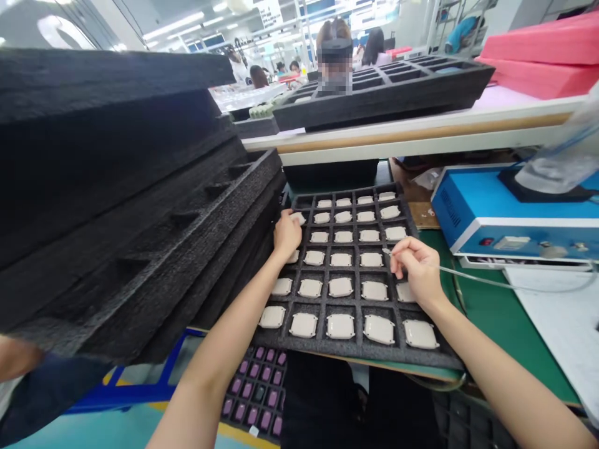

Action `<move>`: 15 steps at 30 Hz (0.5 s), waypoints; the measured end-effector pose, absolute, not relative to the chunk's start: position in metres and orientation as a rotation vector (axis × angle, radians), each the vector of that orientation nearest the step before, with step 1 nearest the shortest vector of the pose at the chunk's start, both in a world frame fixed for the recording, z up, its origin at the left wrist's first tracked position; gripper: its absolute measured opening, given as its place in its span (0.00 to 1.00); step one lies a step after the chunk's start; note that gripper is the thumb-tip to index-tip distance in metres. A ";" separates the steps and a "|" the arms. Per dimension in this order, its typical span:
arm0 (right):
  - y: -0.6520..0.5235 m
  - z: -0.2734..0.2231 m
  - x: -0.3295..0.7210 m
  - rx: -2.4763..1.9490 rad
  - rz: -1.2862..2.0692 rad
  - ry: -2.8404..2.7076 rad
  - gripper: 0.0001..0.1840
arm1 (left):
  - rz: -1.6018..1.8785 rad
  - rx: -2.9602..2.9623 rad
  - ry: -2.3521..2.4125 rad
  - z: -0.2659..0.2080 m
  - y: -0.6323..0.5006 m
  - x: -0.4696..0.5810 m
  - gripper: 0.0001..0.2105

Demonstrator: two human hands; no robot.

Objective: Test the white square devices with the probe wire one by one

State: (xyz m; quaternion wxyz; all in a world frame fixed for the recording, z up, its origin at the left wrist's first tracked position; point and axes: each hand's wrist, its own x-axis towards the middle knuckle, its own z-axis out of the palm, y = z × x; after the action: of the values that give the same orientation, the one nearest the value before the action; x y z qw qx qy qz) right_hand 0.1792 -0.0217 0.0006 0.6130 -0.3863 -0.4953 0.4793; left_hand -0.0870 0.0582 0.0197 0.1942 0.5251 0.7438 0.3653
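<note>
A black foam tray [341, 353] with several rows of compartments lies in front of me. In nearly every compartment sits a pale squarish part [340, 326] with small lugs at its corners, much like a watch case. At the tray's left side, my left hand [287, 234] has its fingers closed on one pale squarish part [298, 217] near the second row from the back. Over the right columns, my right hand [418, 268] pinches a thin clear tube [472, 277]. The tube's small tip [386, 251] points left, close to a part in the tray.
Tall stacked black foam trays [154, 268] rise on the left. A blue box-shaped device [515, 206] stands right, beside white paper [556, 312]. Behind is a shelf [421, 131] bearing another foam tray [388, 93] and pink foam blocks [543, 62]. Below lies a tray of purple pieces [255, 390].
</note>
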 end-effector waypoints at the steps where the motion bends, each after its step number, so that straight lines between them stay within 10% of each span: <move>1: -0.022 0.002 0.179 -0.894 1.112 -1.154 0.02 | 0.962 1.500 2.150 0.018 0.059 -0.094 0.14; 15: -0.023 0.004 0.179 -0.943 1.137 -1.204 0.01 | 0.536 1.805 2.333 0.021 0.036 -0.103 0.17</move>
State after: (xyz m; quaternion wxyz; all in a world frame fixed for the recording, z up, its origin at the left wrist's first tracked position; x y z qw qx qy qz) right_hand 0.1792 -0.0228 0.0035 0.5795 -0.4033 -0.5149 0.4862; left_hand -0.1027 0.0361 0.0206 0.0716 0.6005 0.7762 0.1783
